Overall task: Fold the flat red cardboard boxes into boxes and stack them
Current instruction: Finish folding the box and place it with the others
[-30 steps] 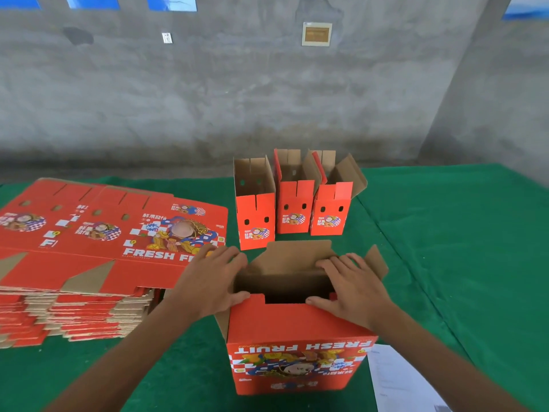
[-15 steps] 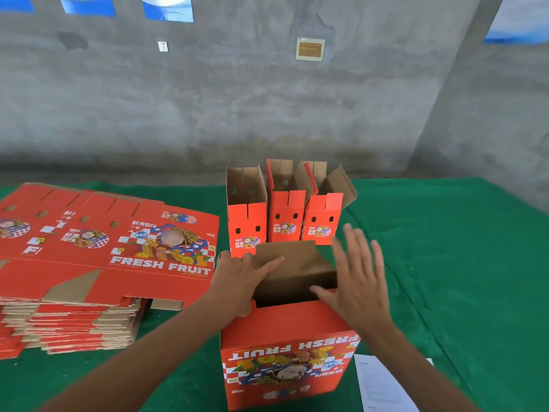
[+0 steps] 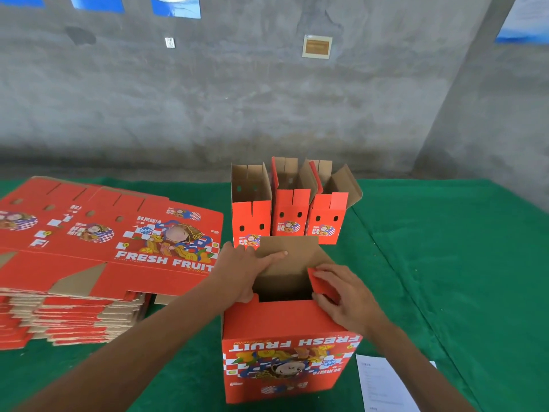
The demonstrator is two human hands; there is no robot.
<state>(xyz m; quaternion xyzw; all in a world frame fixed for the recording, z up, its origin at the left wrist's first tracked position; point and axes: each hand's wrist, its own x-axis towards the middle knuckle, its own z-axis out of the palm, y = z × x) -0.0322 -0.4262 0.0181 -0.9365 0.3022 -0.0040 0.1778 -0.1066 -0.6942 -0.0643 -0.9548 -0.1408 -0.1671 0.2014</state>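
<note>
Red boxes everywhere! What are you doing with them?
A person is folding a red box that stands on the green table. The left hand presses flat on the brown back flap, while the right hand folds a small red side flap inward. Three folded boxes stand in a row behind, tops open. A pile of flat boxes waits on the left.
</note>
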